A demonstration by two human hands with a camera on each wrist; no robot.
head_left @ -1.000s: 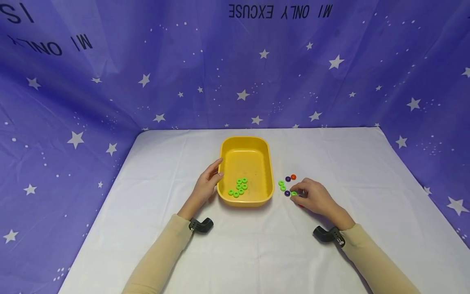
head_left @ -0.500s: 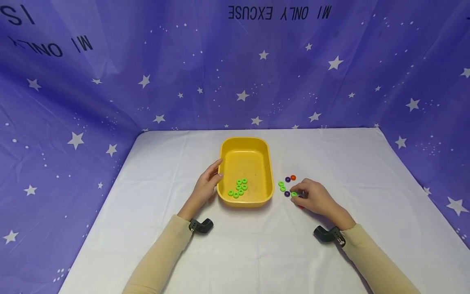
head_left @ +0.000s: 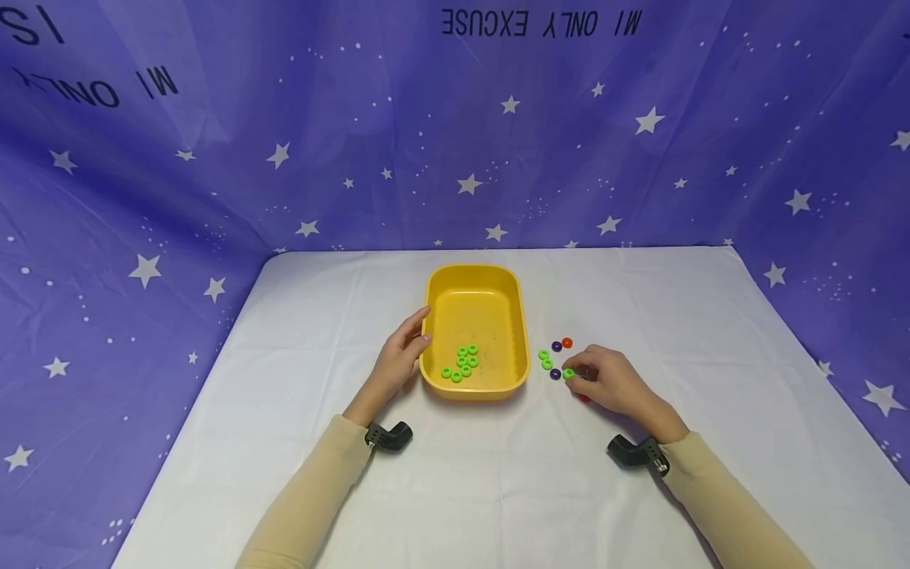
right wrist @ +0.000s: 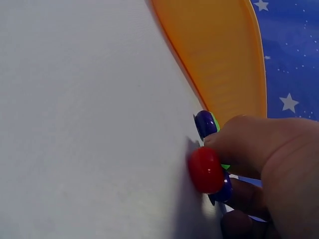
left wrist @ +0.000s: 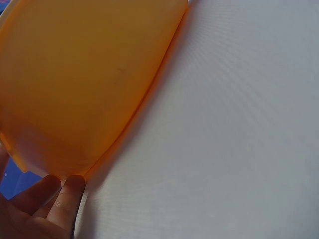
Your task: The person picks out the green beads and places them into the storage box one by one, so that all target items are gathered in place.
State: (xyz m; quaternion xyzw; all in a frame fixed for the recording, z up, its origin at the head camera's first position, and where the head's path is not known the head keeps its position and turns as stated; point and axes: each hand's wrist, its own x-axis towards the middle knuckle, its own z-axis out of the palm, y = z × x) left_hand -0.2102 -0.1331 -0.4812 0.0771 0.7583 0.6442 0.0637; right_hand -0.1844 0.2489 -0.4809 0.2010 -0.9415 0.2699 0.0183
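A yellow plastic tray (head_left: 478, 324) stands on the table with several green ring beads (head_left: 462, 361) in its near part. My left hand (head_left: 398, 359) rests against the tray's left side, fingertips touching its outer wall. To the right of the tray, my right hand (head_left: 611, 383) pinches a green ring bead (head_left: 569, 374) between thumb and fingers, low over the table. Two more green beads (head_left: 547, 364), two purple beads (head_left: 556, 374) and an orange-red bead (head_left: 567, 343) lie nearby. A red bead (right wrist: 205, 170) sits beneath my right hand, partly hidden in the head view.
A white cloth (head_left: 490, 490) covers the table. Behind and at both sides hangs a purple curtain (head_left: 398, 134) with white stars and lettering. A dark wrist camera (head_left: 389, 436) is strapped to the left wrist, another (head_left: 635, 454) to the right.
My right thumb has drawn in slightly at the green bead, which is lifted a little. My left hand, the tray and the other beads have stayed in place.
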